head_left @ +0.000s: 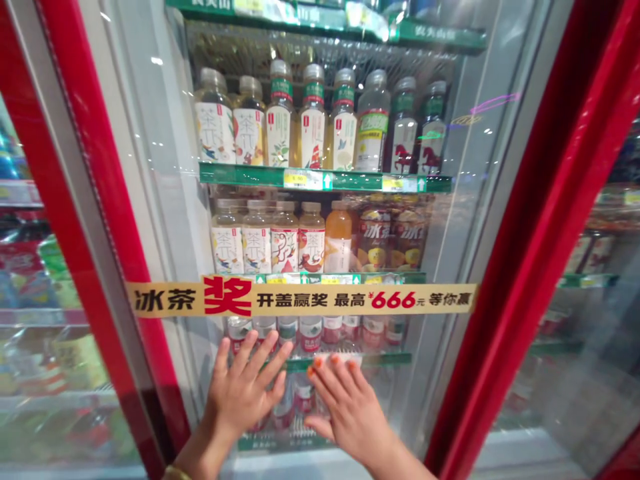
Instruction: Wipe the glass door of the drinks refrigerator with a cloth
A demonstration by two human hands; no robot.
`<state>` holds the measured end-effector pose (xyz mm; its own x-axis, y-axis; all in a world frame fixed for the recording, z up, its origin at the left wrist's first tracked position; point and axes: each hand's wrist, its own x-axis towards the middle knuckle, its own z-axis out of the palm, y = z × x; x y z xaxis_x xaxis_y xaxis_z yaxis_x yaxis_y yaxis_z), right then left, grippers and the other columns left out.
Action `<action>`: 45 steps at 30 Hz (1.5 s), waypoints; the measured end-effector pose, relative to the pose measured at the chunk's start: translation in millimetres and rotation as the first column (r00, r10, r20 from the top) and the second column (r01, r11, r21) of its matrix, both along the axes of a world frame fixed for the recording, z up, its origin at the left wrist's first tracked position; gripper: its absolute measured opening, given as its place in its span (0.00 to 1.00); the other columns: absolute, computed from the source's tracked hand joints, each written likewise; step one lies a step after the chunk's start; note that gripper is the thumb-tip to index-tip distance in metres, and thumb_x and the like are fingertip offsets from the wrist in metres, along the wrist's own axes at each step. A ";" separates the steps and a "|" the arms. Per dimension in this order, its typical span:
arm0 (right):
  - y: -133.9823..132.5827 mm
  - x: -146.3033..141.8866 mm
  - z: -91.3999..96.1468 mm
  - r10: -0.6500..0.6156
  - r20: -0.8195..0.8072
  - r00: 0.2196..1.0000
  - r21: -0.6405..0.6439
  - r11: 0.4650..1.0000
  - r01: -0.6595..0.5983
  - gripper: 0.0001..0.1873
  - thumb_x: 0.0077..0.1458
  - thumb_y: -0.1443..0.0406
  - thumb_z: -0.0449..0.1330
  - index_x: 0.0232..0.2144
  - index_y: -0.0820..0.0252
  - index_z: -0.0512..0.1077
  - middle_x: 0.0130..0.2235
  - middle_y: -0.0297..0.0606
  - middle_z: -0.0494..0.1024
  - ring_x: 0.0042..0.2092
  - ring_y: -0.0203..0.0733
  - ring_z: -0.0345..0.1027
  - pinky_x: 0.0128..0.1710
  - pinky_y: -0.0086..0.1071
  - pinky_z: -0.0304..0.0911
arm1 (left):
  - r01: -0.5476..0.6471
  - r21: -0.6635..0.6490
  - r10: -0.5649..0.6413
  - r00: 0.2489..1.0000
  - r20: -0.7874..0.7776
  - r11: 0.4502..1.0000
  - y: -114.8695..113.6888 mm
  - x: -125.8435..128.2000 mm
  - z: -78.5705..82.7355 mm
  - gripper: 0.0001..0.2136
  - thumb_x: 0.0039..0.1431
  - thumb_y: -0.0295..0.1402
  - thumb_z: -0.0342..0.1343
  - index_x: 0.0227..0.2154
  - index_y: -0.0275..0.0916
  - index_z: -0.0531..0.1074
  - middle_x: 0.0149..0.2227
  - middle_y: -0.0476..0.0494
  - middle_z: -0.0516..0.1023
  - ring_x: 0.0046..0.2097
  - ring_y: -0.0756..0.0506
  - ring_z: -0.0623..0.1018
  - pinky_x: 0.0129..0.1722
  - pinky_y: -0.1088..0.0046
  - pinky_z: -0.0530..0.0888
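My left hand [244, 383] is raised with its fingers spread, palm toward the glass door [467, 220] of a drinks fridge. Beside it, my right hand [353, 410] is also stretched out flat, thumb apart from the fingers, orange on its nails. Neither hand holds anything. Whether the palms touch the glass or hover just before it, I cannot tell. Just above the fingertips a yellow strip [300, 299] with printed characters and "666" runs across the door. Small bottles with red and white labels [310, 333] stand behind the glass, partly covered by my hands.
Inside the fridge, tea bottles [281, 127] line an upper shelf [250, 175]. More bottles, one of them orange [339, 237], stand on the shelf below. Red door frames [543, 247] rise on both sides. Further stocked shelves [30, 313] appear blurred at the left.
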<state>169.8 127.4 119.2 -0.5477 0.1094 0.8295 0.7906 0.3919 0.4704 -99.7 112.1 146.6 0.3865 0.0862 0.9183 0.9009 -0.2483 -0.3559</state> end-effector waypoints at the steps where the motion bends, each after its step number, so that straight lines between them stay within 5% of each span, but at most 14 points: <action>1: -2.7 4.5 -8.8 0.034 0.084 0.996 0.021 0.999 -0.036 0.36 0.69 0.36 0.50 0.71 0.38 0.68 0.79 0.17 0.54 0.82 0.42 0.36 0.80 0.38 0.43 | -0.002 -0.001 0.002 1.000 -0.003 1.000 -0.4 0.0 0.4 0.38 0.63 0.41 0.62 0.75 0.56 0.59 0.79 0.54 0.54 0.82 0.43 0.51 0.83 0.49 0.44; 4: 7.9 51.3 7.7 -0.031 -0.028 0.999 0.012 0.999 0.031 0.37 0.74 0.44 0.49 0.78 0.47 0.55 0.81 0.29 0.49 0.83 0.46 0.32 0.81 0.49 0.39 | 0.000 -0.014 0.000 1.000 -0.006 1.000 -0.5 0.2 0.8 0.37 0.64 0.41 0.61 0.75 0.55 0.59 0.79 0.54 0.54 0.82 0.44 0.50 0.83 0.48 0.43; 9: 38.0 71.4 99.6 -0.210 -0.594 0.777 -0.136 0.978 0.160 0.41 0.77 0.52 0.38 0.80 0.66 0.28 0.82 0.56 0.29 0.82 0.66 0.21 0.75 0.77 0.39 | 0.015 -0.003 -0.015 1.000 -0.001 1.000 0.5 2.1 2.6 0.35 0.66 0.39 0.60 0.75 0.53 0.60 0.78 0.53 0.55 0.82 0.43 0.50 0.83 0.46 0.42; 13: 19.6 -1.6 77.7 0.010 -0.213 0.977 -0.030 0.999 -0.017 0.40 0.76 0.49 0.49 0.80 0.58 0.46 0.82 0.41 0.45 0.83 0.53 0.31 0.79 0.56 0.44 | 0.068 -0.015 -0.067 0.998 0.020 0.998 -8.4 -3.5 -1.1 0.40 0.65 0.38 0.64 0.77 0.53 0.55 0.77 0.49 0.60 0.80 0.42 0.56 0.82 0.49 0.49; 17: 3.9 -9.6 53.0 0.285 0.193 0.939 -0.152 0.954 -0.258 0.28 0.76 0.48 0.52 0.72 0.42 0.66 0.75 0.22 0.66 0.75 0.38 0.57 0.72 0.37 0.59 | -0.003 -0.050 0.015 0.972 0.235 0.999 -22.4 -21.7 -25.3 0.42 0.63 0.36 0.66 0.77 0.50 0.55 0.77 0.43 0.61 0.81 0.39 0.55 0.82 0.48 0.51; 21: 17.9 19.7 130.6 -0.015 -0.231 0.973 -0.155 0.988 -0.021 0.38 0.75 0.44 0.48 0.77 0.54 0.57 0.79 0.42 0.57 0.81 0.58 0.44 0.78 0.63 0.46 | -0.118 -0.061 0.131 0.931 0.340 0.991 -22.5 -33.9 -54.9 0.40 0.68 0.40 0.61 0.78 0.43 0.52 0.80 0.39 0.54 0.82 0.38 0.49 0.82 0.50 0.47; 24: 19.8 -4.8 169.9 -0.076 -0.412 0.908 -0.096 0.995 0.039 0.44 0.75 0.47 0.49 0.79 0.70 0.47 0.81 0.54 0.42 0.82 0.63 0.25 0.78 0.71 0.36 | -0.164 -0.025 0.164 0.932 0.323 0.986 -15.3 -34.8 -65.7 0.39 0.71 0.39 0.57 0.79 0.38 0.48 0.81 0.37 0.49 0.82 0.38 0.46 0.82 0.50 0.45; 27: 2.1 -51.9 132.0 0.123 -0.100 0.987 -0.004 0.992 -0.124 0.37 0.74 0.51 0.53 0.76 0.63 0.60 0.80 0.41 0.51 0.83 0.54 0.28 0.81 0.57 0.41 | -0.171 -0.010 0.165 0.935 0.313 0.985 -11.3 -34.6 -67.8 0.39 0.72 0.40 0.56 0.78 0.34 0.49 0.81 0.34 0.51 0.82 0.37 0.48 0.82 0.50 0.45; 30: -12.2 -76.2 76.7 0.322 0.293 0.900 -0.027 0.944 -0.329 0.25 0.74 0.52 0.50 0.65 0.44 0.76 0.73 0.13 0.68 0.81 0.30 0.38 0.75 0.27 0.56 | -0.157 0.013 0.145 0.940 0.308 0.988 -12.1 -35.9 -68.0 0.38 0.72 0.42 0.55 0.78 0.33 0.50 0.81 0.34 0.50 0.82 0.35 0.49 0.82 0.49 0.46; 32: -10.3 -74.5 77.3 0.350 0.371 0.860 -0.032 0.931 -0.365 0.25 0.73 0.51 0.50 0.64 0.43 0.77 0.72 0.11 0.70 0.80 0.26 0.40 0.73 0.23 0.59 | -0.145 0.017 0.133 0.942 0.308 0.989 -13.8 -37.0 -68.9 0.36 0.72 0.38 0.53 0.78 0.34 0.50 0.81 0.35 0.50 0.82 0.36 0.50 0.82 0.49 0.48; 37: 11.8 -71.7 199.5 0.176 -0.002 0.984 0.012 0.984 -0.176 0.41 0.74 0.53 0.54 0.79 0.62 0.47 0.81 0.42 0.49 0.83 0.52 0.31 0.82 0.60 0.36 | -0.128 0.011 0.118 0.944 0.310 0.992 -15.9 -39.0 -72.3 0.34 0.72 0.30 0.48 0.78 0.34 0.50 0.81 0.37 0.50 0.82 0.37 0.51 0.82 0.50 0.49; 39: 14.3 -83.5 222.2 0.111 -0.128 0.985 0.004 0.994 -0.112 0.42 0.75 0.54 0.54 0.80 0.60 0.42 0.81 0.43 0.46 0.83 0.56 0.30 0.80 0.66 0.36 | -0.122 0.011 0.113 0.946 0.305 0.992 -15.8 -39.7 -73.3 0.32 0.73 0.32 0.47 0.78 0.34 0.51 0.81 0.38 0.50 0.82 0.37 0.51 0.82 0.50 0.49; 42: 11.5 -102.4 175.2 0.189 0.106 0.976 -0.034 0.982 -0.186 0.36 0.75 0.54 0.51 0.79 0.54 0.52 0.81 0.33 0.51 0.82 0.49 0.35 0.80 0.56 0.47 | -0.119 0.019 0.107 0.946 0.305 0.993 -15.5 -40.4 -74.1 0.31 0.76 0.36 0.43 0.78 0.33 0.51 0.81 0.36 0.49 0.82 0.37 0.52 0.82 0.51 0.50; 45: 11.4 -105.2 100.1 0.329 0.504 0.799 -0.067 0.937 -0.344 0.28 0.76 0.58 0.46 0.72 0.48 0.68 0.77 0.18 0.61 0.80 0.33 0.45 0.78 0.36 0.54 | -0.130 0.039 0.111 0.942 0.317 0.991 -15.4 -40.0 -74.2 0.32 0.77 0.40 0.40 0.78 0.29 0.47 0.82 0.32 0.46 0.82 0.37 0.51 0.82 0.52 0.50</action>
